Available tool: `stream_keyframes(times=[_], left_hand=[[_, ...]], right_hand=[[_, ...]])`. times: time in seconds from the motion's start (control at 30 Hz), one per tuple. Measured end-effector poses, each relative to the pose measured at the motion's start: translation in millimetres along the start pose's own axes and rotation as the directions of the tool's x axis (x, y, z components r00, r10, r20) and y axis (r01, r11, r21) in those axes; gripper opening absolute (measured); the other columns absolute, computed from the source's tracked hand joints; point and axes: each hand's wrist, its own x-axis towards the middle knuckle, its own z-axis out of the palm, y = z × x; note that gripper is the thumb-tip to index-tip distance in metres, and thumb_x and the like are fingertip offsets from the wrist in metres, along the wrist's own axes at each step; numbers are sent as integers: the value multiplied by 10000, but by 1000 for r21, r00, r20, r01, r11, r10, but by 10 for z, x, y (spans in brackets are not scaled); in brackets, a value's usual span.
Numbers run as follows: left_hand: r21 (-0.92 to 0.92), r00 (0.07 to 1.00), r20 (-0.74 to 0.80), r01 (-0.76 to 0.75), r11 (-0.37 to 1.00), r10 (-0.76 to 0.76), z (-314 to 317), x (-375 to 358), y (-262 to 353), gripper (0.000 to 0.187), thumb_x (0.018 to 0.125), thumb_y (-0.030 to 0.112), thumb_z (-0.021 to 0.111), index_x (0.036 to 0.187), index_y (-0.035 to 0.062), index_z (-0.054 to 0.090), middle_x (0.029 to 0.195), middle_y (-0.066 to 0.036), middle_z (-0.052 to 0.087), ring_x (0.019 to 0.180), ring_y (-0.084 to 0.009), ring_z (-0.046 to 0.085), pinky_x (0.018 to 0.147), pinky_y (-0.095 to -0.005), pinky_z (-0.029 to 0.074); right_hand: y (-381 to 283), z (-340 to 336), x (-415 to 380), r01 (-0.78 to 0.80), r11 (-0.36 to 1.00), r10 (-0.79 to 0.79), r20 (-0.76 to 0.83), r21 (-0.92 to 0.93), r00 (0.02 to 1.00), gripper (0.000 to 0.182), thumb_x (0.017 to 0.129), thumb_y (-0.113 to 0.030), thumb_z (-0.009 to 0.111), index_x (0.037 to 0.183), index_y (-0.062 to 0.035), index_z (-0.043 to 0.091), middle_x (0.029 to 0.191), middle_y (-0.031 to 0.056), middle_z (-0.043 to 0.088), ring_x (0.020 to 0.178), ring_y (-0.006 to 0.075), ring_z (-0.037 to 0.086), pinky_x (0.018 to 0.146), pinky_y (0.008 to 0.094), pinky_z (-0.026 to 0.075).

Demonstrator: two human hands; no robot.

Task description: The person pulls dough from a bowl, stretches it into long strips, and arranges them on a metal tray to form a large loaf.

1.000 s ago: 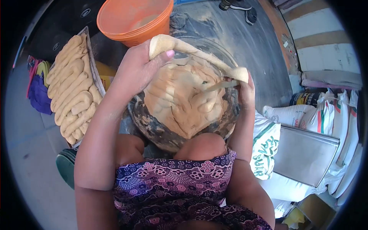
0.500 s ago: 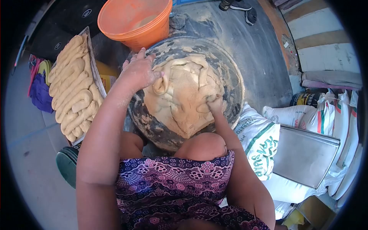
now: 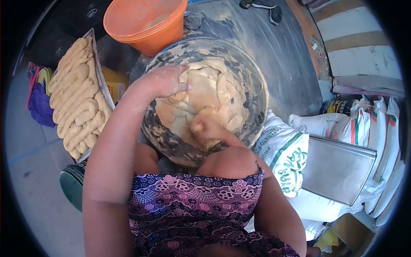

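A wide dark basin [image 3: 262,85] stands in front of my knees, its inner wall smeared with dough. Pale brown dough [image 3: 233,88] lies folded and uneven inside it. Over the basin's left side, my left hand [image 3: 170,81] reaches in with the thumb apart from the fingers, at the dough's upper left edge. My right hand [image 3: 204,127] is a blurred fist low in the middle of the basin, against the dough; whatever it may hold is hidden.
Thick twisted dough strips lie on a tray [image 3: 102,79] at left. Stacked orange buckets [image 3: 156,40] stand behind the basin. Green containers [image 3: 72,184] are at lower left. White sacks [image 3: 280,158] and a metal tray [image 3: 336,171] are at right. Shoes [image 3: 275,15] show at the top.
My right hand has moved left and slightly down, from the dough's right side to the lower middle. My left hand has shifted right, farther over the dough. The view has shifted slightly.
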Motion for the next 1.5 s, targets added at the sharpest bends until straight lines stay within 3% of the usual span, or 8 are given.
stream_keyframes(times=[0.13, 0.3, 0.57, 1.0, 1.1, 1.2, 1.3, 1.5], left_hand=[[14, 1000, 10, 15, 1000, -15, -10, -13, 9, 674, 802, 388, 592, 1311, -4, 389, 1287, -252, 435, 1213, -348, 410, 1029, -378, 306], [-6, 1000, 4, -12, 1000, 12, -2, -86, -54, 673, 801, 382, 595, 1309, -7, 387, 1281, -255, 439, 1206, -351, 415, 1028, -380, 309], [7, 989, 62, 131, 991, -132, 12, -258, -288, 678, 799, 399, 588, 1307, -5, 390, 1278, -254, 441, 1198, -348, 426, 1018, -381, 319], [-36, 995, 40, 91, 995, -90, -53, -313, -329, 678, 798, 390, 587, 1305, -13, 388, 1283, -256, 435, 1210, -350, 414, 1026, -374, 310], [-65, 997, 6, 76, 995, -76, -74, -314, -311, 676, 798, 387, 592, 1304, -12, 389, 1280, -256, 438, 1210, -351, 413, 1028, -375, 307], [-60, 995, 17, 100, 993, -99, -119, -338, -279, 675, 798, 387, 594, 1300, -16, 391, 1281, -255, 438, 1212, -348, 412, 1026, -374, 309], [-60, 999, -17, 29, 998, -30, -54, -341, -356, 670, 801, 378, 595, 1300, -19, 389, 1282, -254, 437, 1212, -345, 415, 1023, -373, 312], [-34, 996, 39, 81, 996, -80, -72, -330, -255, 665, 800, 354, 598, 1299, -31, 386, 1272, -254, 449, 1199, -347, 427, 1017, -371, 321]], right_hand=[[-15, 20, 158, -25, 1000, 23, 264, 4, 964, 314, 640, -67, 643, 945, -30, 581, 926, 121, 616, 883, 224, 570, 761, 348, 446], [1044, -656, 386, -543, 820, 271, -712, -181, 647, 610, 644, -213, 747, 1144, 15, 483, 1032, 217, 548, 950, 353, 557, 827, 403, 458], [1383, -780, 366, -602, 747, 271, -698, -281, 663, 559, 648, -226, 755, 1108, -3, 530, 1043, 190, 525, 982, 363, 528, 881, 416, 426], [398, -1256, -305, 232, 548, 505, -539, 804, 675, 388, 878, -288, 553, 1153, -21, 493, 1029, 98, 590, 939, 203, 568, 751, 336, 478], [552, -1102, -372, -709, 697, 716, -154, 110, 681, 578, 792, -255, 604, 1277, -3, 419, 1156, 198, 543, 1025, 276, 542, 836, 390, 451], [476, -474, -309, -684, 316, 752, -266, -657, 603, 681, 800, -246, 584, 1358, 15, 292, 1391, 227, 320, 1290, 358, 304, 1047, 411, 269], [1154, 36, -185, -458, 843, 202, -624, -281, 755, 619, 825, -257, 553, 1355, -36, 321, 1422, 211, 253, 1334, 373, 197, 1072, 442, 191], [1065, 85, -522, -509, 643, 227, -492, -572, 840, 588, 843, -215, 514, 1378, -109, 292, 1401, 190, 290, 1306, 365, 244, 1057, 514, 192]])
